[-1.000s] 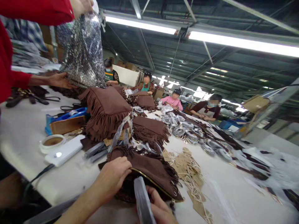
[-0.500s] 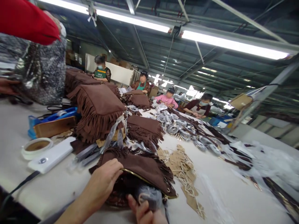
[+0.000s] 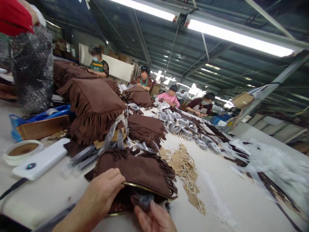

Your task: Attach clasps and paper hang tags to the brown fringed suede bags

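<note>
A brown fringed bag (image 3: 137, 167) lies on the white table in front of me, its gold zipper open towards me. My left hand (image 3: 106, 188) is closed on the upper edge of the opening and lifts it. My right hand (image 3: 154, 217) is at the mouth of the bag, fingers and thumb closed on a plastic-wrapped strap coil (image 3: 144, 200). The coil sits partly inside the opening, and its far side is hidden in the dark interior.
Fringed bags (image 3: 96, 96) are stacked beyond. Brown tags with strings (image 3: 185, 174) lie to the right, below wrapped strap coils (image 3: 175, 126). A white device (image 3: 42, 159), a tape roll (image 3: 23, 151) and a blue tape dispenser (image 3: 43, 119) stand left. Co-workers sit behind; a red sleeve (image 3: 15, 17) shows upper left.
My right hand has pushed the strap coil further into the bag, so less of it shows. My left hand keeps its hold on the edge. The surroundings have shifted left in view.
</note>
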The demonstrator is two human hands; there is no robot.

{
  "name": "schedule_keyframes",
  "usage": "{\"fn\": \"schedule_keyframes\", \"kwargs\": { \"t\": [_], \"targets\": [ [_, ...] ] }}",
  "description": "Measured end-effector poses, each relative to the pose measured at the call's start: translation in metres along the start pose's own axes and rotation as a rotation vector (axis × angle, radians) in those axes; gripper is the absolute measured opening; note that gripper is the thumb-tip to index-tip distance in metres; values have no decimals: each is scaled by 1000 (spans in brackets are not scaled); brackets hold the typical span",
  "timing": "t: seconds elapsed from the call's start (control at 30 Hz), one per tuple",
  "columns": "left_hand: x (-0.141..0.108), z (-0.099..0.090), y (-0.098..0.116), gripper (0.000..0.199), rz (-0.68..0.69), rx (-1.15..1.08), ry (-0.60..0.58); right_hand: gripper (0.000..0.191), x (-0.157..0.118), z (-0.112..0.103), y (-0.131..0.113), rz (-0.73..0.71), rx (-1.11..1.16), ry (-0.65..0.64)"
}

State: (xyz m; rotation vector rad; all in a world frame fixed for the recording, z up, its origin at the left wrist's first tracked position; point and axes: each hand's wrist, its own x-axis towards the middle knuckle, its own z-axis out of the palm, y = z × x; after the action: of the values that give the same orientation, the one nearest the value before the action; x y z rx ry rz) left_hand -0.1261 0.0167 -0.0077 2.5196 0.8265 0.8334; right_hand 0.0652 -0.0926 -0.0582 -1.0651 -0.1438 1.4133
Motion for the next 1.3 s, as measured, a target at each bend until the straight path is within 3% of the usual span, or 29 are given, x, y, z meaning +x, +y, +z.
{"fn": "schedule_keyframes", "kwargs": {
  "t": [0.13,0.2,0.27,0.37,0.4,0.5,0.57,0.7,0.83,0.93,1.07,1.17,1.3],
  "targets": [
    [-9,4,-6,30,-12,124,-105,48,22,47,-13,-203,134,59],
    [-11,5,-10,28,-81,219,-200,48,22,52,-22,-172,109,46],
    [-12,3,-12,30,-132,300,-318,46,14,39,-31,-44,-20,-11],
    [-12,-4,-6,29,-172,319,-456,44,-4,-4,-53,56,-483,-53],
    [-12,-6,-1,25,-187,300,-479,43,-9,-20,-63,-47,-686,-48],
    [-5,-6,20,18,-218,240,-493,26,-14,-56,-93,-603,-1305,-20],
    [4,4,40,18,-189,194,-506,29,-10,-66,-105,-787,-1646,-16],
    [24,43,72,27,-57,109,-462,31,3,-60,-104,-800,-2013,-20],
    [36,71,76,34,-30,169,-447,18,5,-49,-105,-709,-2131,-38],
    [36,70,76,26,-48,167,-489,18,-5,-43,-119,-619,-2063,-98],
    [34,65,93,16,-144,-36,-447,28,-23,-31,-130,-550,-1828,-140],
    [35,74,107,28,-266,-57,-370,30,-29,-25,-125,-550,-1747,-131],
    [41,96,111,23,-299,49,-352,33,-20,-37,-111,-573,-1788,-161]
  ]
}}
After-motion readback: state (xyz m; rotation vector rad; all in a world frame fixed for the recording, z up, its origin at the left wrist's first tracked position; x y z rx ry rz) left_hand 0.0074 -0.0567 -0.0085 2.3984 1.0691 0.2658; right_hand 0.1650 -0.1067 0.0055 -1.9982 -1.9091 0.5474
